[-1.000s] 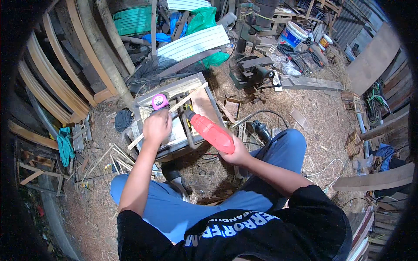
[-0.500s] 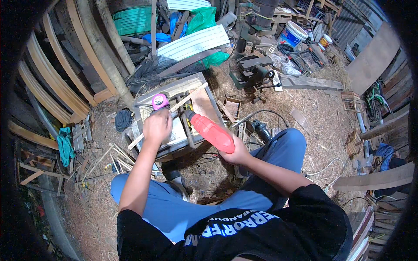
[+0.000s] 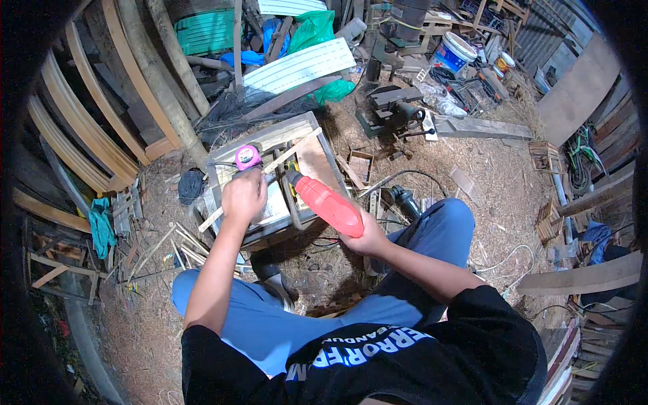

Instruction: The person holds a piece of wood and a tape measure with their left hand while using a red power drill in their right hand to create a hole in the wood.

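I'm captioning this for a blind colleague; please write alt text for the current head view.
A person's right hand grips a red power drill, its front end over a low wooden workbench, where the left hand is on a thin wooden strip. A pink tape measure sits just beyond that hand.

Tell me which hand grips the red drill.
The right hand grips the red drill; the left hand instead lies over the thin wooden strip.

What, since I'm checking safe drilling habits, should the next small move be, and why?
Probably slide the left hand slightly farther from the red drill: the right hand grips the drill, and its front end sits close to the left hand, which lies across the thin wooden strip.
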